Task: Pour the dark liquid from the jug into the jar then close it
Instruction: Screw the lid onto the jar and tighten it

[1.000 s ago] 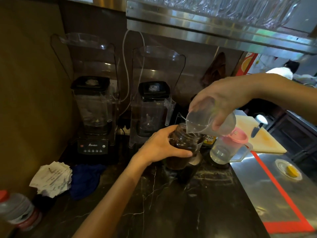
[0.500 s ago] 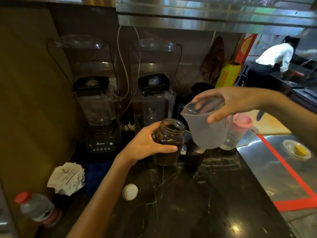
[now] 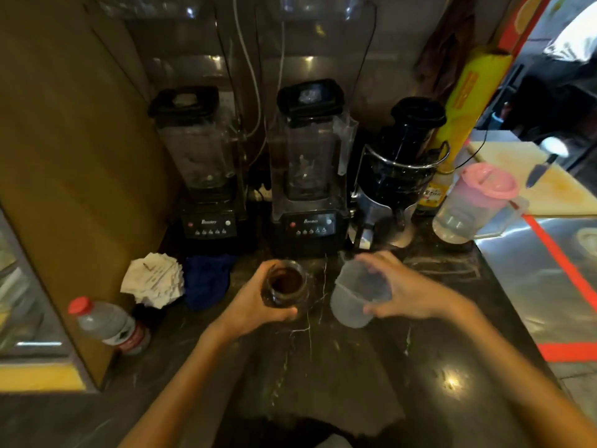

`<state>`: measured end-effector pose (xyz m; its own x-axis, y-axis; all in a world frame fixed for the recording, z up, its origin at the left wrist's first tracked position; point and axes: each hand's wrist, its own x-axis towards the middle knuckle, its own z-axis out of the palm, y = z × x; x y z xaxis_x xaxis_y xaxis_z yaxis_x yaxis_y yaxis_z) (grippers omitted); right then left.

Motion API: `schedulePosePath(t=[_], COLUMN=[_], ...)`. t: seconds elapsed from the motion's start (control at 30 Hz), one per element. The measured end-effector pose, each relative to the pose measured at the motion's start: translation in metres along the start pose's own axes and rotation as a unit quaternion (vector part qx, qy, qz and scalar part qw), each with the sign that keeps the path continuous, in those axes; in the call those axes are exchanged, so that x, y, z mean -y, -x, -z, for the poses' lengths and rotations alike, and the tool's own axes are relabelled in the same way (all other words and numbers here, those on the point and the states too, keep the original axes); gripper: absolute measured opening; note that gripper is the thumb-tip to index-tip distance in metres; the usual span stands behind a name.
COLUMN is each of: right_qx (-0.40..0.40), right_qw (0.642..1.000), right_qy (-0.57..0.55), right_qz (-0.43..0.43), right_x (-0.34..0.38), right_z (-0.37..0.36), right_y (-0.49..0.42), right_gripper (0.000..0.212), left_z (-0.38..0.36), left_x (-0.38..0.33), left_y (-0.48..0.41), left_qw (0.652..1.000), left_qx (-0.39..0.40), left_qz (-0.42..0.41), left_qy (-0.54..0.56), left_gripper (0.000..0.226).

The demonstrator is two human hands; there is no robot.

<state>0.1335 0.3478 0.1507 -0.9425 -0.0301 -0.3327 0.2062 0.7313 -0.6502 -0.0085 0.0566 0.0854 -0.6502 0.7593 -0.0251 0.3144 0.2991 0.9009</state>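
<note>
A glass jar [image 3: 286,287] holding dark liquid stands open on the black marble counter [image 3: 323,367], with no lid on its mouth. My left hand [image 3: 255,310] wraps around its left side. To its right an empty translucent plastic jug [image 3: 357,295] sits upright, low at the counter. My right hand [image 3: 407,287] grips it across the rim and side. The jar's lid is not in sight in this frame.
Two black blenders [image 3: 206,176] [image 3: 310,169] and a juicer [image 3: 397,176] line the back. A pink-lidded pitcher [image 3: 475,205] stands at the right. Crumpled paper [image 3: 153,279], a blue cloth [image 3: 208,279] and a water bottle [image 3: 106,324] lie at the left. Steel surface with red tape [image 3: 549,270] is at the right.
The jug was tipped over the jar's mouth, then came upright and moved down to the counter right of the jar. The jar came down with my left hand. The camera tilted downward.
</note>
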Motion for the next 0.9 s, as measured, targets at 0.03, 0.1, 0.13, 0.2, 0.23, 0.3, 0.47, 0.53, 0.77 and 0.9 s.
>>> schedulePosePath(t=[0.03, 0.1, 0.13, 0.2, 0.23, 0.3, 0.47, 0.53, 0.77, 0.9], right_qx=[0.005, 0.002, -0.006, -0.028, -0.037, -0.039, -0.047, -0.047, -0.025, -0.021], right_qw=[1.0, 1.0, 0.999, 0.997, 0.996, 0.997, 0.995, 0.994, 0.993, 0.992], right_qy=[0.001, 0.019, 0.035, 0.068, 0.075, 0.06, 0.076, 0.089, 0.111, 0.122], right_qz=[-0.008, -0.014, -0.015, -0.02, -0.024, -0.029, -0.036, -0.036, -0.037, -0.03], right_x=[-0.009, -0.024, -0.03, -0.039, -0.043, -0.052, -0.067, -0.071, -0.079, -0.081], right_z=[-0.019, -0.048, -0.059, -0.077, -0.085, -0.099, -0.112, -0.114, -0.123, -0.124], right_y=[-0.003, -0.009, -0.011, -0.016, -0.018, -0.021, -0.028, -0.03, -0.032, -0.031], right_gripper=[0.102, 0.102, 0.101, 0.1, 0.1, 0.099, 0.099, 0.099, 0.1, 0.104], left_z=[-0.006, -0.018, -0.023, -0.031, -0.034, -0.037, -0.04, -0.041, -0.045, -0.044], left_x=[0.015, 0.04, 0.05, 0.068, 0.074, 0.084, 0.1, 0.105, 0.12, 0.121], left_y=[0.006, 0.015, 0.018, 0.02, 0.02, 0.018, 0.014, 0.015, 0.021, 0.022], left_qw=[1.0, 0.998, 0.997, 0.993, 0.991, 0.989, 0.985, 0.985, 0.984, 0.981], left_qx=[0.008, 0.028, 0.037, 0.056, 0.067, 0.086, 0.13, 0.134, 0.132, 0.137], left_qz=[0.016, 0.049, 0.066, 0.091, 0.099, 0.108, 0.102, 0.101, 0.116, 0.132], left_qy=[-0.004, -0.015, -0.025, -0.046, -0.052, -0.05, -0.053, -0.05, -0.041, -0.035], left_gripper=[0.084, 0.085, 0.087, 0.091, 0.092, 0.09, 0.082, 0.082, 0.086, 0.089])
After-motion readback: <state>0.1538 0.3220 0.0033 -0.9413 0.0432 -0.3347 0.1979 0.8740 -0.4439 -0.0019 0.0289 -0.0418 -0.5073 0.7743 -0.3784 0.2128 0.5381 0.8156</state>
